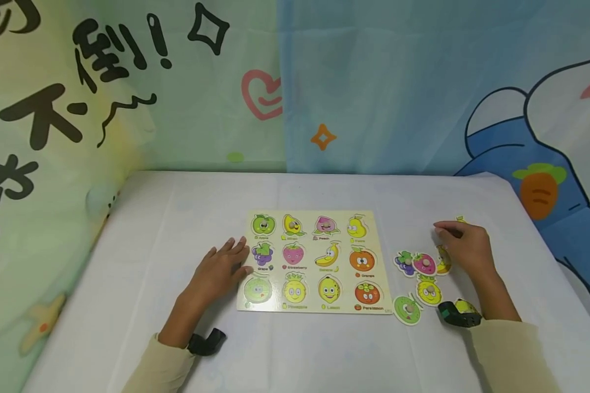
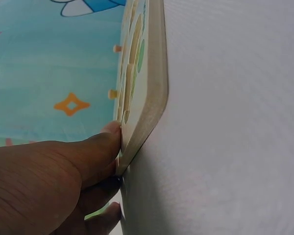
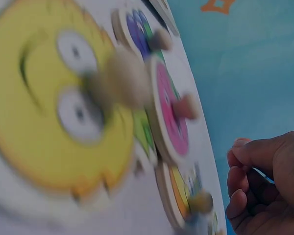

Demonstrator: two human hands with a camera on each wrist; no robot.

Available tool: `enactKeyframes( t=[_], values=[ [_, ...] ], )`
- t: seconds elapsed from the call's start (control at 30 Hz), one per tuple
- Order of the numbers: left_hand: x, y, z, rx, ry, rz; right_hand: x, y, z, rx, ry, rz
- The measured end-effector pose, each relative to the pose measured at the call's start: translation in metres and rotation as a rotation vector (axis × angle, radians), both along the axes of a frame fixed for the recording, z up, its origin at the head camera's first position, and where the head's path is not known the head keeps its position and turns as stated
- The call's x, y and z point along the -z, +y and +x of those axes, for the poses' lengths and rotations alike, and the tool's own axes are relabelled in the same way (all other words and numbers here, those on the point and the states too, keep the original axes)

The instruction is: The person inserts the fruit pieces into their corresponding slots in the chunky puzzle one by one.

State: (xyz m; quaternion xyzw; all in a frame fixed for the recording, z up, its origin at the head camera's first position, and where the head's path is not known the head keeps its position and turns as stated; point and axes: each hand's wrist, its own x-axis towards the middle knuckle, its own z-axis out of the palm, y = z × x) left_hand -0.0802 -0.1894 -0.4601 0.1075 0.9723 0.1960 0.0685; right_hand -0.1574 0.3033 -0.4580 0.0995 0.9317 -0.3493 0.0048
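Observation:
A pale wooden puzzle board [image 1: 311,301] with rows of cartoon fruit shapes lies on the table. My left hand [image 1: 221,267] touches its left edge with spread fingers; in the left wrist view, the thumb [image 2: 100,149] rests against the board's edge [image 2: 154,93]. Over on the right, my right hand [image 1: 467,245] hovers by a cluster of knobbed fruit pieces, its fingers loosely bent with nothing visible between them. Nearest it is the banana piece [image 1: 443,261], partly covered. Beside that lie the strawberry piece [image 1: 425,264], grape piece [image 1: 404,262] and pineapple piece [image 1: 429,291].
A round green fruit piece [image 1: 407,310] sits by the board's lower right corner. One yellow piece [image 1: 466,307] is partly behind the right wrist's black camera [image 1: 458,315]; another piece [image 1: 460,219] peeks out behind the right hand. Printed cloth [image 1: 373,109] hangs behind the white table [image 1: 324,355].

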Motion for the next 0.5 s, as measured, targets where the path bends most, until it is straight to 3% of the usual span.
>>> enactKeyframes(
  t=[0.23,0.5],
  values=[
    [0.002,0.0,-0.001,-0.001,0.0,-0.005,0.003,0.028,0.001,0.077,-0.034,0.02],
    [0.003,-0.001,-0.001,-0.008,0.001,-0.004,0.007,0.052,0.004,0.105,-0.061,0.056]
  ],
)
